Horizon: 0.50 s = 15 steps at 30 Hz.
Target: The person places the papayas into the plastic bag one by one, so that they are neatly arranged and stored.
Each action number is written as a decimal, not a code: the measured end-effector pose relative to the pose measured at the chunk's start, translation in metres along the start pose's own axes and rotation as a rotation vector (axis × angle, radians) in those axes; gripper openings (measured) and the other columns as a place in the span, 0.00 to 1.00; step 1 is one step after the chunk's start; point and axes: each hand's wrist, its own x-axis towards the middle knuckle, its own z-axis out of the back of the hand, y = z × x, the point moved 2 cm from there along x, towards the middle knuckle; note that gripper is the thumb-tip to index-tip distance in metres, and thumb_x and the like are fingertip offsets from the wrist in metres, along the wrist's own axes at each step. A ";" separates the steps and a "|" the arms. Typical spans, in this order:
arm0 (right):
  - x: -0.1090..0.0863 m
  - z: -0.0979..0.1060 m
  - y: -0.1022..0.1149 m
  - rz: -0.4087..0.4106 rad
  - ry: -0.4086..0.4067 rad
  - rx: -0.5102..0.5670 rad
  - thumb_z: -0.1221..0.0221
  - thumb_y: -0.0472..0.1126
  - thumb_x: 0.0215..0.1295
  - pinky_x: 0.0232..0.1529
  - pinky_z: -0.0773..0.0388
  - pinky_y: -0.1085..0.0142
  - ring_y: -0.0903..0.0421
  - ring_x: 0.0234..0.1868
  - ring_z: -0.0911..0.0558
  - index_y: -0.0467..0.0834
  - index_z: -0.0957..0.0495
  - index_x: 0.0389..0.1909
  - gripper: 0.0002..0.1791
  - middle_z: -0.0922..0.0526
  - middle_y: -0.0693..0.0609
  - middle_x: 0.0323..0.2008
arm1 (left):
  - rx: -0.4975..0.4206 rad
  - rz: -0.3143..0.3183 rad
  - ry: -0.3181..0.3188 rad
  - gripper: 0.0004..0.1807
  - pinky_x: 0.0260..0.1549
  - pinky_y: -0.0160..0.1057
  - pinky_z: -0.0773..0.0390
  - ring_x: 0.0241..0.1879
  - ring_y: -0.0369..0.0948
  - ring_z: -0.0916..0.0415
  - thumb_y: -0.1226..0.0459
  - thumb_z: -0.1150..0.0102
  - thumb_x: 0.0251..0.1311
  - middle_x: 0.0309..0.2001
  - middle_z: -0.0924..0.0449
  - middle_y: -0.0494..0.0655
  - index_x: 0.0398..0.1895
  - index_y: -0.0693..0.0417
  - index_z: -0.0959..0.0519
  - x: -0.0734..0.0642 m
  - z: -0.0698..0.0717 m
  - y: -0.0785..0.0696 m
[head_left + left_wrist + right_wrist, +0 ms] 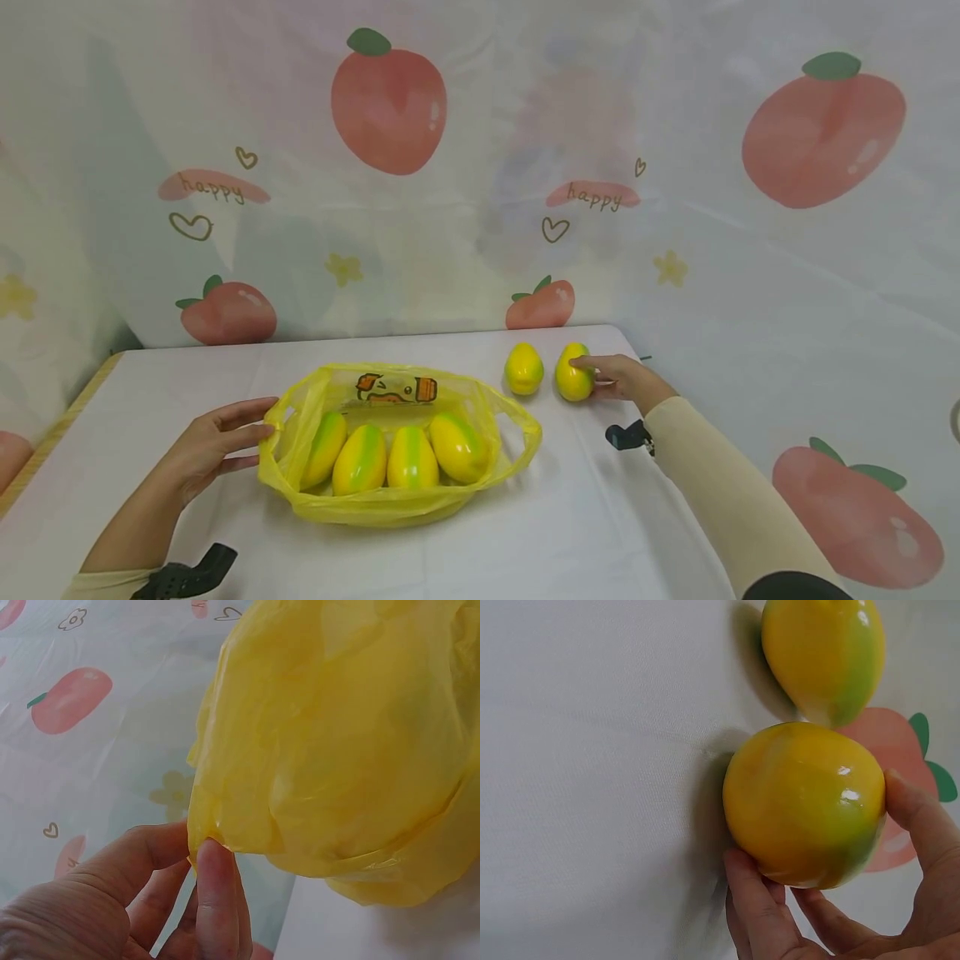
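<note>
A yellow plastic bag [390,507] lies open on the white-covered table, with several yellow-green mangoes [360,460] side by side inside it. At its left end my left hand [213,442] pinches the rim; in the left wrist view the thumb and a finger [216,892] meet on the corner of the thin plastic. Toward the back right, my right hand [618,379] holds a glossy mango [572,377], its fingers and thumb around the fruit's side in the right wrist view. Another mango [523,369] stands just left of it, apart from both hand and bag.
The white tablecloth [525,517] covers the table, whose wooden edge [60,429] shows at the left. Behind hangs a fruit-printed curtain [480,167], close to the table's back edge. One bag handle loop [534,433] reaches out to the right.
</note>
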 end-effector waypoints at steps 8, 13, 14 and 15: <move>-0.008 0.000 0.000 0.014 0.038 0.001 0.36 0.50 0.64 0.64 0.27 0.56 0.38 0.68 0.33 0.33 0.61 0.76 0.54 0.49 0.30 0.73 | 0.008 0.000 -0.002 0.34 0.45 0.38 0.16 0.44 0.27 0.21 0.55 0.36 0.64 0.51 0.26 0.26 0.72 0.52 0.34 0.000 -0.001 0.000; -0.006 0.001 -0.001 0.007 0.036 0.007 0.36 0.50 0.64 0.63 0.27 0.56 0.39 0.68 0.32 0.34 0.60 0.76 0.54 0.48 0.30 0.73 | 0.006 0.002 -0.002 0.35 0.45 0.38 0.16 0.44 0.28 0.21 0.55 0.36 0.64 0.50 0.26 0.26 0.72 0.53 0.34 0.000 -0.001 -0.001; -0.006 0.001 -0.001 0.005 0.035 0.012 0.36 0.50 0.64 0.63 0.27 0.56 0.39 0.67 0.32 0.34 0.60 0.76 0.53 0.47 0.30 0.73 | 0.008 0.002 -0.003 0.35 0.45 0.38 0.16 0.44 0.28 0.21 0.55 0.36 0.64 0.51 0.26 0.27 0.72 0.53 0.34 0.000 -0.001 -0.001; -0.005 0.000 -0.001 0.002 0.034 0.019 0.36 0.50 0.64 0.63 0.26 0.56 0.39 0.67 0.32 0.34 0.59 0.76 0.53 0.47 0.31 0.73 | 0.011 0.003 -0.004 0.35 0.45 0.38 0.16 0.44 0.28 0.21 0.55 0.36 0.64 0.51 0.26 0.27 0.72 0.53 0.34 0.000 -0.001 -0.001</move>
